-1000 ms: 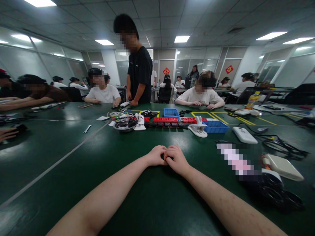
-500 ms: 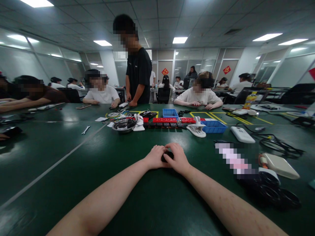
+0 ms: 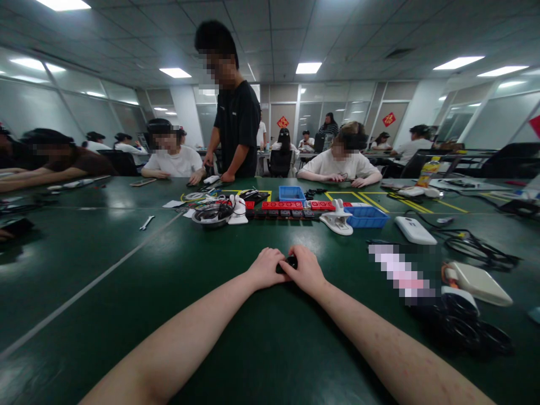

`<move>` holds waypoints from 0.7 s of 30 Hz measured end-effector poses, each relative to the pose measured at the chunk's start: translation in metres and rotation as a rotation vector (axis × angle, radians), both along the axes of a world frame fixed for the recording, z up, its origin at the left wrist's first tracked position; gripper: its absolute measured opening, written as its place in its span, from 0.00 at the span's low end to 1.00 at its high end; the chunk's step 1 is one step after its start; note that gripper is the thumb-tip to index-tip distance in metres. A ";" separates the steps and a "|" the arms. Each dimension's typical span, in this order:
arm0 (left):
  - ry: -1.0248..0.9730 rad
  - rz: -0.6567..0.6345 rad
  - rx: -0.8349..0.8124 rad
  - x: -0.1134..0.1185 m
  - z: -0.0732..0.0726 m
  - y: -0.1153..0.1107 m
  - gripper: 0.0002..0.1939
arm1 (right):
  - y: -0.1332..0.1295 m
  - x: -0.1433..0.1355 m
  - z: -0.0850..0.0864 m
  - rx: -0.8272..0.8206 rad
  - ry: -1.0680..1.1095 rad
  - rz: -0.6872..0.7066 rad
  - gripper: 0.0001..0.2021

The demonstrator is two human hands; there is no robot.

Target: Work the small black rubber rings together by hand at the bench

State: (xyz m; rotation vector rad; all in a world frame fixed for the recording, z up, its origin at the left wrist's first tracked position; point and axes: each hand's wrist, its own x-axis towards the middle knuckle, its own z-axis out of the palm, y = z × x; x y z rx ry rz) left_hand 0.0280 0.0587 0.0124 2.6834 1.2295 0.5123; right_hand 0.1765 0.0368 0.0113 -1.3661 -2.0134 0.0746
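Between my two hands is a small round black object [image 3: 292, 261], mostly covered by fingers, so its kind does not show. My left hand [image 3: 266, 269] curls around its left side. From the right, my right hand [image 3: 306, 270] closes on it, with the thumb across the near side. Both hands rest low on the dark green table [image 3: 270, 349], fingertips close together.
Beyond my hands stand red and black power strips [image 3: 287, 209], a white clip [image 3: 337, 218], blue bins [image 3: 366, 217] and a cable coil [image 3: 213, 215]. A wrench [image 3: 147, 223] lies left. To the right are a white power bank [image 3: 415, 230] and black rings [image 3: 462, 329]. Co-workers sit opposite.
My right hand's fingers have shifted slightly right, drawing back from the left hand's fingertips, and more of the black object's top shows. The standing person's arm across the table has moved left.
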 end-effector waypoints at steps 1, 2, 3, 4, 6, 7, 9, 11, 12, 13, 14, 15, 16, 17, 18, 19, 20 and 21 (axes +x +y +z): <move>-0.001 0.000 -0.001 0.000 0.000 0.000 0.17 | 0.000 0.000 0.000 -0.005 0.006 0.002 0.09; -0.002 -0.001 -0.002 0.000 0.000 0.000 0.18 | 0.001 0.000 0.000 -0.008 0.011 0.005 0.09; -0.004 -0.002 -0.002 0.000 0.000 0.000 0.18 | 0.001 0.000 0.000 -0.009 0.017 0.007 0.08; -0.007 -0.002 -0.003 0.000 -0.001 0.000 0.19 | 0.001 0.000 0.000 -0.010 0.021 0.010 0.08; -0.019 0.002 0.000 0.001 -0.003 0.000 0.20 | 0.002 0.000 0.000 -0.008 0.029 0.012 0.08; -0.029 0.009 0.002 0.002 -0.004 0.000 0.20 | 0.002 0.000 0.000 -0.006 0.034 0.014 0.08; -0.049 0.023 0.002 0.003 -0.005 -0.001 0.18 | 0.002 0.000 -0.001 -0.002 0.046 0.022 0.08; -0.062 0.028 -0.007 0.003 -0.005 -0.001 0.16 | 0.003 0.001 0.000 0.003 0.056 0.044 0.08; -0.065 0.023 -0.013 0.003 -0.004 -0.001 0.15 | 0.003 0.001 0.000 0.006 0.059 0.062 0.07; -0.066 0.014 -0.021 0.003 -0.004 0.000 0.14 | 0.002 0.002 0.001 0.010 0.062 0.085 0.06; -0.067 0.003 -0.029 0.002 -0.003 0.000 0.14 | 0.002 0.002 0.001 0.013 0.063 0.111 0.05; -0.069 -0.010 -0.038 0.001 -0.002 0.000 0.14 | 0.001 0.003 0.002 0.017 0.065 0.138 0.04; -0.071 -0.024 -0.047 0.000 -0.002 0.001 0.14 | 0.001 0.003 0.003 0.022 0.067 0.166 0.03; -0.074 -0.036 -0.057 0.000 -0.001 0.002 0.14 | 0.000 0.003 0.004 0.027 0.070 0.193 0.03; -0.076 -0.047 -0.065 -0.001 -0.001 0.002 0.14 | -0.001 0.003 0.005 0.032 0.073 0.217 0.05; -0.079 -0.055 -0.073 -0.002 -0.001 0.003 0.14 | -0.002 0.003 0.006 0.037 0.078 0.240 0.07; -0.081 -0.061 -0.079 -0.002 -0.001 0.004 0.13 | -0.003 0.002 0.006 0.042 0.082 0.262 0.08; -0.082 -0.067 -0.084 -0.002 -0.002 0.004 0.11 | -0.005 0.001 0.006 0.047 0.086 0.281 0.08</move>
